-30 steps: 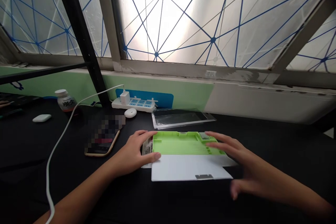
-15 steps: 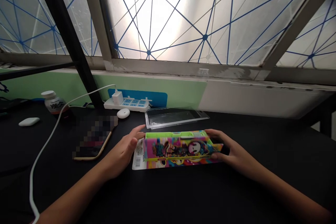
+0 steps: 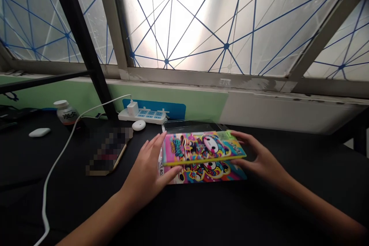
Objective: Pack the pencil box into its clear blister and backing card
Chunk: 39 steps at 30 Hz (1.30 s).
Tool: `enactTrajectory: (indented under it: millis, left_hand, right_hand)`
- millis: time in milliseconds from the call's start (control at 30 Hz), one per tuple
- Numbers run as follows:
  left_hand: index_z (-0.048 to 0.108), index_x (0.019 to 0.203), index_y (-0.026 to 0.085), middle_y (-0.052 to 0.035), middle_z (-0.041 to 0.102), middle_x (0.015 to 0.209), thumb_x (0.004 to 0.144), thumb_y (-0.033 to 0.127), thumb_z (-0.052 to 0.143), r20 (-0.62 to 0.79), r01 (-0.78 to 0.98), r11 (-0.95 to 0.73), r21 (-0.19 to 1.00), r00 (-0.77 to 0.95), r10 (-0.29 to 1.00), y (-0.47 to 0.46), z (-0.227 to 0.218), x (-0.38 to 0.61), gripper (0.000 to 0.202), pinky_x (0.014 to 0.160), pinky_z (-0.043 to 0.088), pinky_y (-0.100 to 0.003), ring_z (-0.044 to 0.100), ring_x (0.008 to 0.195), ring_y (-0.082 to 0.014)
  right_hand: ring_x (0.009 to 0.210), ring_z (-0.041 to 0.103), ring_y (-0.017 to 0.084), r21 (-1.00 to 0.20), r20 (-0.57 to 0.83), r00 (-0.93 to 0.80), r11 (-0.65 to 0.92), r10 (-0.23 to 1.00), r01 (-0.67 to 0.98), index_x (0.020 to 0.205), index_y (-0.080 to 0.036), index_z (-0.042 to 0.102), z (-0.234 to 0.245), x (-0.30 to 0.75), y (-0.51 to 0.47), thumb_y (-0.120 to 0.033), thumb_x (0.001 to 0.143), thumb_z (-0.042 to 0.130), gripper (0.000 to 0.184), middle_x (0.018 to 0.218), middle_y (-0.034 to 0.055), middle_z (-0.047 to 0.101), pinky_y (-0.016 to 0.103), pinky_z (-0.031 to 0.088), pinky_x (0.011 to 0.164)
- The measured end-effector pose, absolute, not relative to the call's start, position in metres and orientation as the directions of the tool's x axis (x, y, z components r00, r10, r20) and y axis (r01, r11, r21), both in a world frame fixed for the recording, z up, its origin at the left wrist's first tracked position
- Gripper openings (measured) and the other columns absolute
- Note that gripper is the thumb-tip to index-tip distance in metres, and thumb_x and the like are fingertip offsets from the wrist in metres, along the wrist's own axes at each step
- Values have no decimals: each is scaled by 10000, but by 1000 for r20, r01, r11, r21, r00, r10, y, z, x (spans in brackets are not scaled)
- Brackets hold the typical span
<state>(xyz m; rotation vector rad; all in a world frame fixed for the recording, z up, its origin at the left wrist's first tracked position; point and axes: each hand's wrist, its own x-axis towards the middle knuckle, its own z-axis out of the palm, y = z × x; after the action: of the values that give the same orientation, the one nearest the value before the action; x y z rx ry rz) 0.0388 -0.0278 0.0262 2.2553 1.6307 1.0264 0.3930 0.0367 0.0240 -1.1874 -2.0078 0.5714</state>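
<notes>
A colourful pencil box [image 3: 198, 147] with cartoon characters and a yellow-green edge is held between my two hands. Its printed face is tipped upward. My left hand [image 3: 151, 161] grips the left end, thumb along the near edge and fingers over the far side. At the other end, my right hand [image 3: 250, 152] has its fingers behind the corner and its thumb below the near edge. Under the box lies a printed card [image 3: 207, 175] with similar cartoon art, partly covered. Behind the box is a clear plastic package shell [image 3: 190, 126], its front part hidden.
To the left lie a blurred phone-like object [image 3: 109, 152], a round white case [image 3: 138, 125] and another white object [image 3: 39, 132]. A bottle [image 3: 66, 113] stands behind them. A white cable [image 3: 62, 152] runs from the power strip [image 3: 142, 115] across the black table [image 3: 219, 215].
My left hand has moved right and taken hold of the pencil box's left end. The box's printed face has tipped upward, and its green compartments no longer show. The view has shifted slightly.
</notes>
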Motion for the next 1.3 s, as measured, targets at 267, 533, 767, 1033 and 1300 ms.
enactTrajectory:
  millis: [267,533,767,1033,1300]
  left_hand:
    - [308,1526,185,-195,328,1608,943,547,573,456,830,-305,467,70,887,62,44,64,736,1191,128,-628,174,1525,-361]
    - [300,1540,142,-183,337,1607,975,544,470,287,803,-265,534,123,950,74,14,46,714,1176,297,-469,293,1494,-323]
    - [202,1575,156,-192,324,1610,976,537,464,269,831,-239,502,113,957,72,16,51,757,1169,250,-574,265,1501,-346]
    - [434,1480,200,-174,236,1647,1009,597,326,218,876,-250,412,172,961,73,13,49,625,1162,168,-662,133,1534,-360]
    - [404,1516,223,-134,309,1629,1024,575,314,358,896,-367,249,267,895,73,17,53,612,1188,198,-586,214,1522,-316]
  right_hand:
    - [1310,552,345,-628,424,-344,546,838,555,1424,-219,459,26,374,131,-610,813,699,764,1440,155,571,477,493,1060]
    - [1343,515,362,-467,385,-348,506,855,726,1502,-262,423,-4,360,139,-526,930,547,641,1500,124,525,581,393,1100]
    - [1249,602,356,-347,427,-306,466,851,814,1505,-233,397,-9,359,137,-495,991,421,578,1438,154,583,574,439,1026]
    - [1350,506,344,-164,486,-378,508,788,846,1276,-257,638,-10,356,125,-472,1017,373,429,1483,145,540,667,241,1095]
    - [1325,522,335,3,425,-568,626,705,780,1427,-237,505,-6,330,97,-507,1015,423,499,1448,163,572,669,209,1112]
